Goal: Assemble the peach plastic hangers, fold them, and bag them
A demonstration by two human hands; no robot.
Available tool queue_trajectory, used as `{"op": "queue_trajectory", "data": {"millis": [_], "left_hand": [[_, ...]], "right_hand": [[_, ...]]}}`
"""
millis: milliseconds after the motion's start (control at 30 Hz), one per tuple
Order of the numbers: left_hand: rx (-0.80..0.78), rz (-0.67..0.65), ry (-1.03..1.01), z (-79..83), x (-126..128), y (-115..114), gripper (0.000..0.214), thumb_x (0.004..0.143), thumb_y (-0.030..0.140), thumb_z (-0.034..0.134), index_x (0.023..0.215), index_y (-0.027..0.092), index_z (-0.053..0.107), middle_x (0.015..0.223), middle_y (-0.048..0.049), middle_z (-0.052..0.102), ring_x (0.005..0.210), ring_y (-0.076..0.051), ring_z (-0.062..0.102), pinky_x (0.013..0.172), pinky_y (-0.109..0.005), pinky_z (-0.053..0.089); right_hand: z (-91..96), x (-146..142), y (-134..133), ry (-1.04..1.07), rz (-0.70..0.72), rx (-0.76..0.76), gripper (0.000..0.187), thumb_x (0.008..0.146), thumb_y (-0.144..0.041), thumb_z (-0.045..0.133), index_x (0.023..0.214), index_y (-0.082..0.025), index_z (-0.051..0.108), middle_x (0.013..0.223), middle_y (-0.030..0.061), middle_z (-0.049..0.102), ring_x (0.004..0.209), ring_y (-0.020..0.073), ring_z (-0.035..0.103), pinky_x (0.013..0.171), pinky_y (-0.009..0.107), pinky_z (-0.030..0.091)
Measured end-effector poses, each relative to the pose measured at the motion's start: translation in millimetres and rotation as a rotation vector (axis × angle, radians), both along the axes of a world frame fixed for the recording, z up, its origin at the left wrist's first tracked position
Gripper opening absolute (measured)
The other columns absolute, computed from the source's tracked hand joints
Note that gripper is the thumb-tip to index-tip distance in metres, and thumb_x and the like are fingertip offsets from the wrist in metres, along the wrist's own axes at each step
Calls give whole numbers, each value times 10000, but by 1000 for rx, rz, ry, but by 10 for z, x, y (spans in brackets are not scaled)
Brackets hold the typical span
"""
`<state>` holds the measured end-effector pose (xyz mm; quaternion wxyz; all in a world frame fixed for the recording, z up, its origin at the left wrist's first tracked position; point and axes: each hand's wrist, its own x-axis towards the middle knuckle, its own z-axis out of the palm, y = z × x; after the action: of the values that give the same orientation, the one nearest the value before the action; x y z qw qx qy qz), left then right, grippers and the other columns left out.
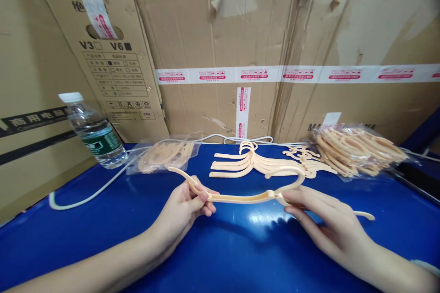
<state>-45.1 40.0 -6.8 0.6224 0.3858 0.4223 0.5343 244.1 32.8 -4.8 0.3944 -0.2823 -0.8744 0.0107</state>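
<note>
Between my two hands a beige plastic clothes hanger [240, 199] is held above the blue table. My left hand [192, 201] pinches it at a joint, where a curved end piece slants up to the left. My right hand [323, 219] grips it just right of the hook [295, 178], and the far tip sticks out beyond my fingers. Part of the hanger is hidden behind the right hand. Behind it, several beige hanger parts [233, 165] lie stacked on the table, with small loose pieces [299, 152] to their right.
A clear bag of beige parts [168, 154] lies at the back left, a fuller bag [360, 149] at the back right. A water bottle [98, 135] stands left, beside a white cable [85, 201]. Cardboard boxes [213, 36] wall off the rear of the blue table [220, 256].
</note>
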Motion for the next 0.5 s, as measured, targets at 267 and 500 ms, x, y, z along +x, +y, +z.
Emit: {"op": "queue_trajectory", "data": {"millis": [267, 500], "left_hand": [[-22, 29, 42, 56, 16, -60, 472, 490, 382, 975, 674, 138, 616, 801, -41, 735, 613, -102, 659, 581, -167, 560], [-74, 46, 88, 128, -15, -107, 421, 567, 429, 935, 730, 147, 669, 829, -38, 732, 650, -106, 670, 593, -155, 569]], "right_hand": [[-19, 0, 12, 92, -129, -64, 231, 955, -163, 545, 1158, -252, 609, 986, 34, 741, 808, 154, 718, 707, 218, 590], [-49, 12, 101, 179, -259, -259, 229, 942, -289, 572, 1130, -203, 672, 887, 48, 748, 720, 172, 709, 584, 220, 581]]}}
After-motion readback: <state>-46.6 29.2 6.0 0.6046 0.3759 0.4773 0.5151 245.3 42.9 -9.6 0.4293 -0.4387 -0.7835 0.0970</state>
